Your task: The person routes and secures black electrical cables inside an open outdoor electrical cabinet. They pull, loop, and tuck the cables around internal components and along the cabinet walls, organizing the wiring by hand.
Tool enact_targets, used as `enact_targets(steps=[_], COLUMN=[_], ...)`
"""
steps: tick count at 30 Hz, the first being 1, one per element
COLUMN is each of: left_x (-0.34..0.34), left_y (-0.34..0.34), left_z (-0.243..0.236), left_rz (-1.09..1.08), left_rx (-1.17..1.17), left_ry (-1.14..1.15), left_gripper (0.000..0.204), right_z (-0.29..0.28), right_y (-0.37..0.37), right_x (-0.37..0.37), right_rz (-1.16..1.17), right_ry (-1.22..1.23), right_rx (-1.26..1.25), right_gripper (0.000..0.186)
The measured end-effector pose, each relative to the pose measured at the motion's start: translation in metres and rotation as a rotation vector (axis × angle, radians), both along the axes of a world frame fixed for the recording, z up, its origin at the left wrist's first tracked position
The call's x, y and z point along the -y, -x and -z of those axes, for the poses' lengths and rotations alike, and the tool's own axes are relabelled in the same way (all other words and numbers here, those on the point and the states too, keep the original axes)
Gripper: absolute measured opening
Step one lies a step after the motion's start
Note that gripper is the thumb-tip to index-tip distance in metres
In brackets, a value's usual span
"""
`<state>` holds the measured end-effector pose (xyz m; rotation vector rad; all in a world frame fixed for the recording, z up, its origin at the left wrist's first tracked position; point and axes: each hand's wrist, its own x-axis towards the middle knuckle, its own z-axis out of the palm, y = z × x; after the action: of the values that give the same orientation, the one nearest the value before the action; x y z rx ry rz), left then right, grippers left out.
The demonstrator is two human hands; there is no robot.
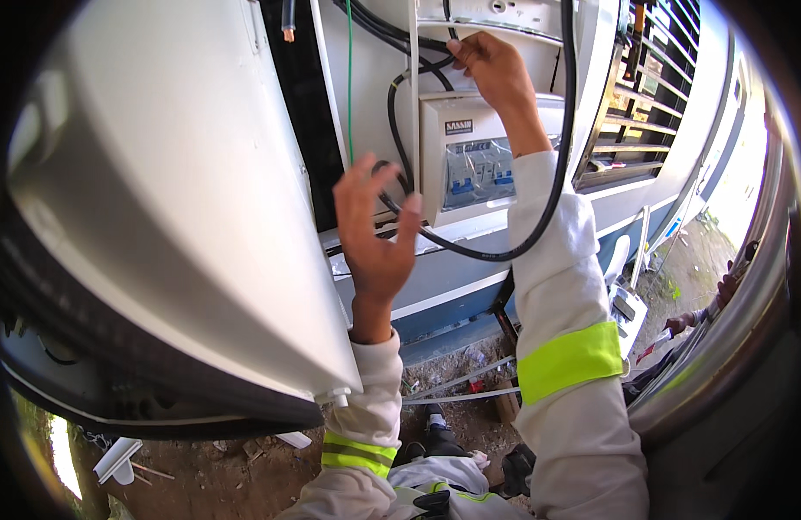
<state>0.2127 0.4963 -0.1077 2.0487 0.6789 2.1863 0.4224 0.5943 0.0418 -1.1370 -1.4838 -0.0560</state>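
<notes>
Pinching a black cable (393, 108) between thumb and fingertips, the right hand (496, 65) reaches just to the far side of the white breaker box (472, 158). The left hand (374, 234) has its grip spread, fingers curved, near the left side of the box. A long cable loop (487, 256) sags on the near side, and a green wire (350, 95) hangs farther left

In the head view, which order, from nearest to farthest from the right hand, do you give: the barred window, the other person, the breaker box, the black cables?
From the right hand:
1. Black cables, at the hand itself.
2. Breaker box, just below.
3. Barred window, to the right.
4. Other person, far lower right.
</notes>
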Motion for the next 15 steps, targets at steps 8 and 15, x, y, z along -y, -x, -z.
enact_targets(steps=[8,15], left_x=[-0.06,-0.079], left_y=[-0.014,-0.017], left_z=[-0.06,-0.095], left_rz=[0.52,-0.108], left_rx=[0.293,-0.028], left_ry=[0.425,0.422], left_gripper=[0.047,0.03], right_z=[-0.003,-0.004], right_y=[-0.001,0.003], right_x=[0.007,0.011], right_rz=[0.331,0.269], right_ry=[-0.116,-0.162], right_rx=[0.207,0.137], right_gripper=[0.046,0.033])
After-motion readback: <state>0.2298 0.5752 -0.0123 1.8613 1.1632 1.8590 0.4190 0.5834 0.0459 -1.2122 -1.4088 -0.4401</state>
